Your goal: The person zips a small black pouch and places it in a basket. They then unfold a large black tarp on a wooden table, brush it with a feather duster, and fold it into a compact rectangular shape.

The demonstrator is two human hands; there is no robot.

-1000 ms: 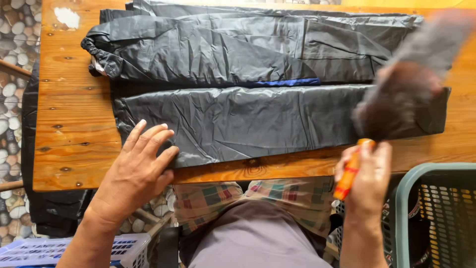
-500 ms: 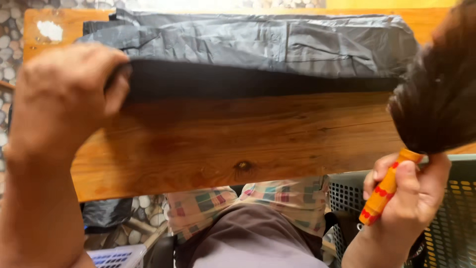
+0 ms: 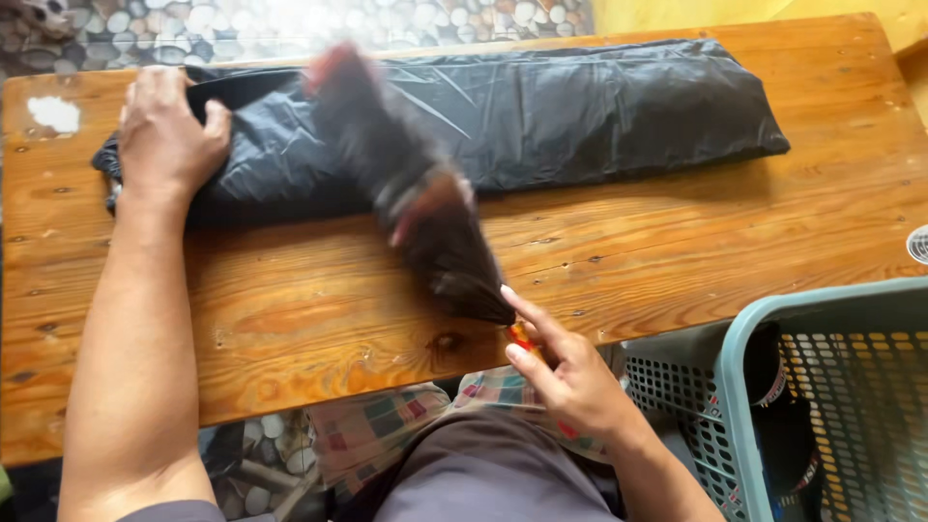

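Already the dark garment point(image 3: 503, 121) lies folded into one long, flat bundle along the far side of the table point(image 3: 677, 261), so the folding looks finished or close to it; what appears left, by my reading, is the brushing of its surface. Left hand point(image 3: 166, 126) lies flat, fingers spread and closed on nothing, pressing down on the bundle's near end, with a rumpled edge poking out just past the palm. Right hand point(image 3: 570, 372) sits at the table's near edge, fingers wrapped around the orange handle point(image 3: 522, 338) of a dark feather duster point(image 3: 411, 188), whose blurred head reaches up and away from that hand across the bare wood onto the middle of the garment. Wood is a warm, knotty plank top, with a white smudge point(image 3: 54, 113) beyond the left hand. Beyond the table the ground is pebbled. Just right of the right hand stands a pale green laundry basket point(image 3: 764, 367), with dark things inside. Checked cloth point(image 3: 367, 425) covers the person's lap below the table.
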